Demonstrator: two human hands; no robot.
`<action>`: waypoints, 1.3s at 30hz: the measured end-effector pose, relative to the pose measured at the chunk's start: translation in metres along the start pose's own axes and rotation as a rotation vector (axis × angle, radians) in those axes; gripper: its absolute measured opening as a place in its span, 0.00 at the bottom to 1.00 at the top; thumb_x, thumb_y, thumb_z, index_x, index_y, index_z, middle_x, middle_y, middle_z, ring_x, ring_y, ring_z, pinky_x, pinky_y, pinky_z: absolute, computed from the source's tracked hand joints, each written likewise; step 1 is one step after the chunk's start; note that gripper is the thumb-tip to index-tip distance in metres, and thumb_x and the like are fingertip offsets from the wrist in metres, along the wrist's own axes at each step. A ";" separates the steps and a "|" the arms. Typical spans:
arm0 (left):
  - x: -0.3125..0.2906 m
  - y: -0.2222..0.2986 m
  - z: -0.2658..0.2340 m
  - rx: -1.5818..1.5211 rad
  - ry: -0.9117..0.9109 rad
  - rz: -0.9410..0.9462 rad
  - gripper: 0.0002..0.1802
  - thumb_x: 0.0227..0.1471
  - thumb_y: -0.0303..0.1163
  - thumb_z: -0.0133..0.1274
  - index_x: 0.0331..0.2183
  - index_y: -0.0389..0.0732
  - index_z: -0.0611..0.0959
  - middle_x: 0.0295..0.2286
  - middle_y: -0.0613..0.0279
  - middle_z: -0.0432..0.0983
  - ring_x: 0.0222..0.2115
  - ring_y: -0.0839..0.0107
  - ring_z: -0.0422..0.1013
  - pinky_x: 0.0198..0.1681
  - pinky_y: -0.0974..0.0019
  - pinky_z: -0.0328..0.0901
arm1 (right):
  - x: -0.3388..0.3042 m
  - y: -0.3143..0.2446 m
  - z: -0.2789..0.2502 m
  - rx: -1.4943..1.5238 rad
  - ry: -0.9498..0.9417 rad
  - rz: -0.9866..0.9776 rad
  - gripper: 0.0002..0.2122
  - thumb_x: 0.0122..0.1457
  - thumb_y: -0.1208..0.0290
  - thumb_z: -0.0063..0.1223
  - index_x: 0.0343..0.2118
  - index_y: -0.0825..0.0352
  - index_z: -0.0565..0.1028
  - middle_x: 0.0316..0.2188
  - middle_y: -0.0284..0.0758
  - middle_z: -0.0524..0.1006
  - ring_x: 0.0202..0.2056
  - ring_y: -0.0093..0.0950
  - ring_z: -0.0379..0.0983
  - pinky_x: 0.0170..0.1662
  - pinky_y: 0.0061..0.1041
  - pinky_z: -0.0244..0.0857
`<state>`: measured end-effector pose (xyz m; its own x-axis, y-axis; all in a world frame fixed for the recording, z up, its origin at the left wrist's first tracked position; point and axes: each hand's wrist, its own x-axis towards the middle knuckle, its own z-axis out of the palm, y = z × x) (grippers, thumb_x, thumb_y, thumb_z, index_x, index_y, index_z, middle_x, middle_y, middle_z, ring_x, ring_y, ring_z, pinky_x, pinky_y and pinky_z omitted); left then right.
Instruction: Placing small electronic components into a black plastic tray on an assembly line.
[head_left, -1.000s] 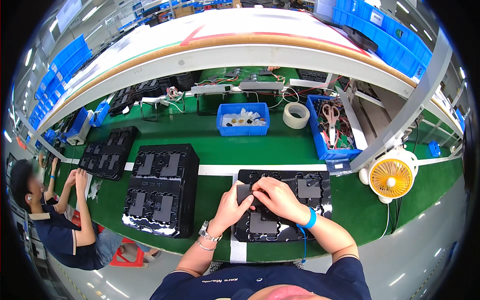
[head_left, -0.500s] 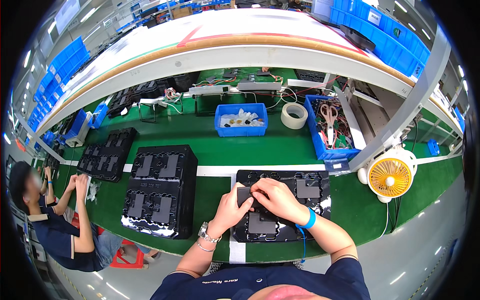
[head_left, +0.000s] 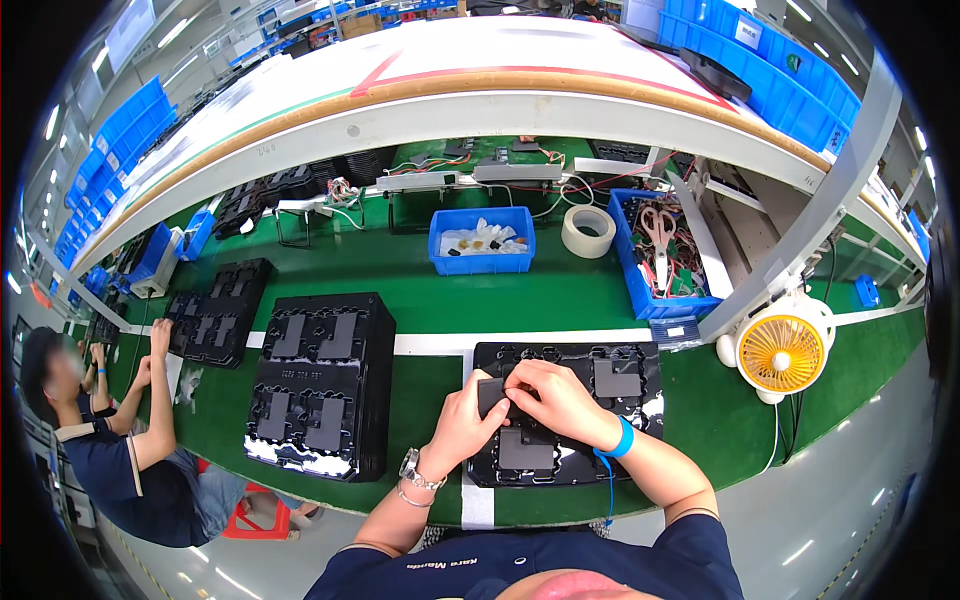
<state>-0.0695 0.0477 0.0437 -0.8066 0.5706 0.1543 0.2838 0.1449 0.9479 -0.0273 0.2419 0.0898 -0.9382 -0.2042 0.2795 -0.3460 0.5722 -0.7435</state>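
My left hand [head_left: 461, 418] grips a small dark rectangular part [head_left: 490, 393], thumb against its near side. My right hand [head_left: 556, 399] meets it from the right, its bent fingers pinched at the part's edge; whatever else they hold is hidden. Both hands are above the left half of a black moulded tray [head_left: 575, 462]. Flat dark grey L-shaped pieces sit in the tray, one at the upper right [head_left: 616, 378] and one at the lower left [head_left: 524, 450]. The wrists cover some of the tray.
A tall stack of black trays [head_left: 320, 385] stands to the left. Behind are a blue bin of small parts [head_left: 482, 262], a tape roll [head_left: 588, 232] and a blue bin with scissors [head_left: 658, 240]. A yellow-white fan [head_left: 780, 352] stands right. A co-worker [head_left: 120, 450] sits far left.
My hands stay over the tray, still together on the dark part, which is tilted slightly differently. The co-worker's hands have shifted, one rising toward the trays in front of them.
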 end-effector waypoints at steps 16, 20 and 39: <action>0.000 -0.003 0.001 0.039 -0.021 0.024 0.11 0.60 0.25 0.56 0.40 0.33 0.71 0.30 0.55 0.81 0.29 0.68 0.83 0.30 0.67 0.77 | 0.000 0.003 0.003 -0.035 0.018 -0.047 0.05 0.57 0.74 0.56 0.31 0.69 0.73 0.28 0.39 0.76 0.33 0.42 0.76 0.36 0.40 0.70; 0.000 -0.006 0.003 0.035 0.001 0.046 0.13 0.60 0.30 0.57 0.40 0.35 0.71 0.27 0.55 0.81 0.27 0.64 0.83 0.30 0.64 0.76 | -0.001 0.006 0.004 -0.042 0.018 -0.053 0.05 0.57 0.74 0.56 0.31 0.69 0.73 0.28 0.39 0.76 0.33 0.41 0.76 0.36 0.39 0.70; 0.001 -0.010 0.004 0.085 0.031 0.037 0.14 0.61 0.34 0.57 0.40 0.37 0.72 0.21 0.56 0.82 0.25 0.62 0.83 0.31 0.61 0.74 | 0.000 0.011 0.006 -0.061 0.000 -0.066 0.05 0.60 0.75 0.56 0.34 0.70 0.75 0.30 0.41 0.75 0.34 0.43 0.75 0.37 0.39 0.70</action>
<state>-0.0706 0.0498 0.0335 -0.8102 0.5515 0.1985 0.3554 0.1929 0.9146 -0.0312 0.2434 0.0785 -0.9134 -0.2427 0.3267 -0.4057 0.6052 -0.6849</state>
